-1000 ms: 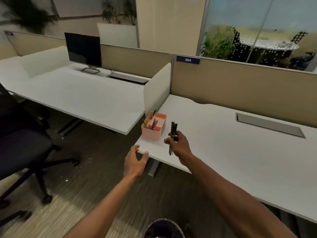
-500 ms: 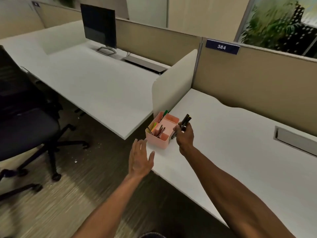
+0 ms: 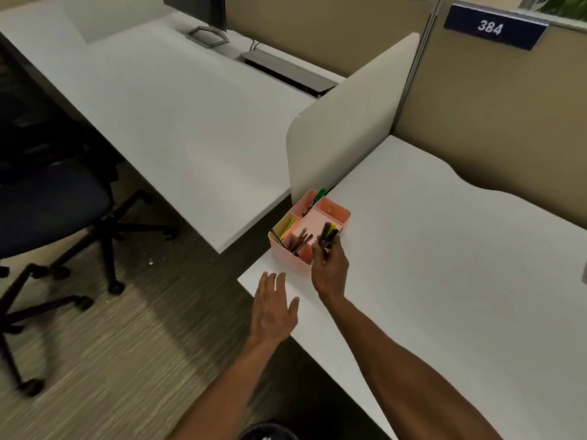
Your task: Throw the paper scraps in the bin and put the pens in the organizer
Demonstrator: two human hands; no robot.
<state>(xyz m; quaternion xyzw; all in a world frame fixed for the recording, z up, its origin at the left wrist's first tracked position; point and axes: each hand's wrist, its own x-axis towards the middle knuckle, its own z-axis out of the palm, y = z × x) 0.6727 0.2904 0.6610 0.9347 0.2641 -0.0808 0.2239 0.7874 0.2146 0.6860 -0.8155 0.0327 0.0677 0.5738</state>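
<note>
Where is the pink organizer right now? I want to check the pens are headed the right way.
The pink organizer sits at the desk's near-left corner, beside the white divider panel, just ahead of the right hand.

We read one legible sign: the number "384" in white figures on a dark blue nameplate (image 3: 495,27), fixed at the top of the beige partition (image 3: 495,122) at about one o'clock from the pink organizer (image 3: 287,260). A marker (image 3: 313,203) standing in the organizer's far compartment, at twelve o'clock within it, carries print on its barrel, too small and blurred for us to make out.
</note>
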